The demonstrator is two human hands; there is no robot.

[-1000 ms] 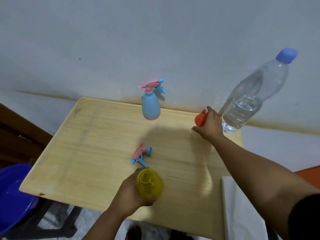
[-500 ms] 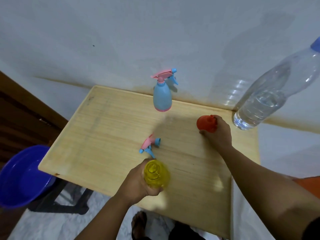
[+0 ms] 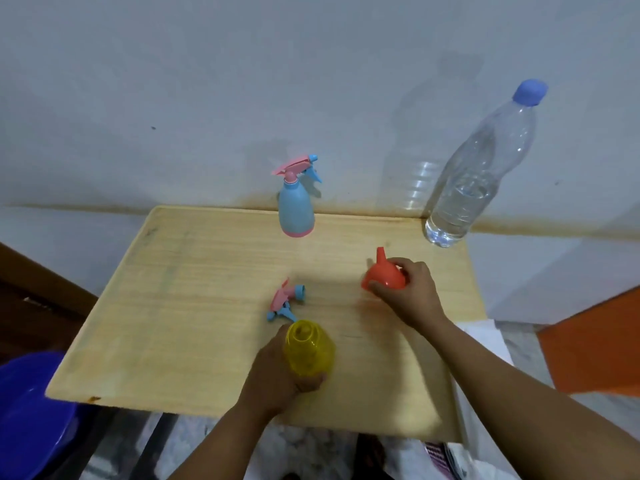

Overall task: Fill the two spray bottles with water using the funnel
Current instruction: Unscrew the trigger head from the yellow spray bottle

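Left hand (image 3: 277,372) wraps the open yellow spray bottle (image 3: 309,348), upright at the table's (image 3: 194,306) near edge. Detached trigger head (image 3: 285,299) lies just beyond it. Right hand (image 3: 407,292) grips the orange funnel (image 3: 384,277), spout up. Farther back: capped blue spray bottle (image 3: 296,211), centre; water bottle (image 3: 474,181), far-right corner.
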